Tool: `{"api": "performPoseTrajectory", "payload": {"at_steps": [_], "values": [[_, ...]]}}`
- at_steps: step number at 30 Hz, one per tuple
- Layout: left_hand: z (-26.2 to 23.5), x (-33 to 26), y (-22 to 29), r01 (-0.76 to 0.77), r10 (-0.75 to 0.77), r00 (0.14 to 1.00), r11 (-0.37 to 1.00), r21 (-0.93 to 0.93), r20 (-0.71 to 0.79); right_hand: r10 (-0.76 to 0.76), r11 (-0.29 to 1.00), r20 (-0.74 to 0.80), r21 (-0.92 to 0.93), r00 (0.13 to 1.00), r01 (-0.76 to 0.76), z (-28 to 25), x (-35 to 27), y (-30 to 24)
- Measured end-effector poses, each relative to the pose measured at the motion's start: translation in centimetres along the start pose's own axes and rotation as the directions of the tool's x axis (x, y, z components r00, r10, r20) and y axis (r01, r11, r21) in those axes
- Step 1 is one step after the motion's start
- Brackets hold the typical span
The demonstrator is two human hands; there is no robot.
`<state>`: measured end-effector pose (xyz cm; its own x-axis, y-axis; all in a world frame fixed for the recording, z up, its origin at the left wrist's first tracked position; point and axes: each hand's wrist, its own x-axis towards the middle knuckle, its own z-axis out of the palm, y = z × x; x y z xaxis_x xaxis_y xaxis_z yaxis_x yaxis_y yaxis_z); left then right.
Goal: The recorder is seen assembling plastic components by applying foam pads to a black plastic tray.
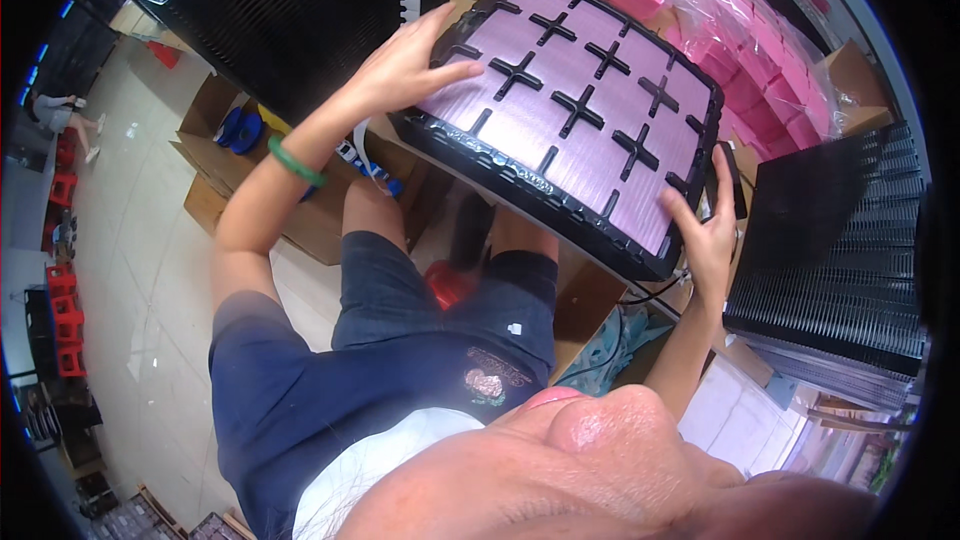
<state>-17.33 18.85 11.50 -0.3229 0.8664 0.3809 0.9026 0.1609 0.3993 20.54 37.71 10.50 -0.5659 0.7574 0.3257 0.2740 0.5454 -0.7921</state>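
Observation:
I hold a black plastic tray (480,152) tilted in front of me, above my lap. Its compartments, split by black cross-shaped dividers, are filled with flat pink pieces (585,70). My left hand (405,65) grips the tray's left edge, thumb lying on the top face. A green bangle (295,162) sits on that wrist. My right hand (705,235) grips the tray's near right corner, with fingers curled over the rim.
A tall stack of black trays (300,10) stands at upper left and another stack (835,260) at right. Pink packets in clear bags (745,25) lie behind the tray. Open cardboard boxes (225,165) sit on the floor at left. Red stools (60,290) line the far left.

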Motion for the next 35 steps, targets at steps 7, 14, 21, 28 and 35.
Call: {"api": "performPoseTrajectory", "payload": {"at_steps": [7,14,21,28,35], "values": [[1.4,-2.9,-2.2,0.292,-0.251,0.956,0.797,-0.529,0.148,0.032,0.957,0.011,0.290,0.999,-0.034,1.4,-0.8,0.5],[0.8,-3.7,-1.0,0.311,-0.269,0.950,0.809,-0.499,0.157,0.009,0.916,0.102,0.398,0.995,-0.049,0.6,-1.7,0.2],[0.7,-3.8,-0.6,0.347,-0.280,0.938,0.784,-0.515,0.206,0.034,0.969,0.160,0.237,0.987,-0.072,0.4,-2.1,0.5],[1.3,-0.4,-2.1,0.385,-0.291,0.919,0.810,-0.443,0.268,0.009,0.989,0.162,0.145,0.987,-0.033,-1.4,-0.3,0.2],[3.7,11.0,-2.3,0.214,-0.196,0.972,0.965,-0.153,0.128,0.158,0.976,-0.128,-0.129,0.979,-0.175,-0.7,13.5,6.3]]}}
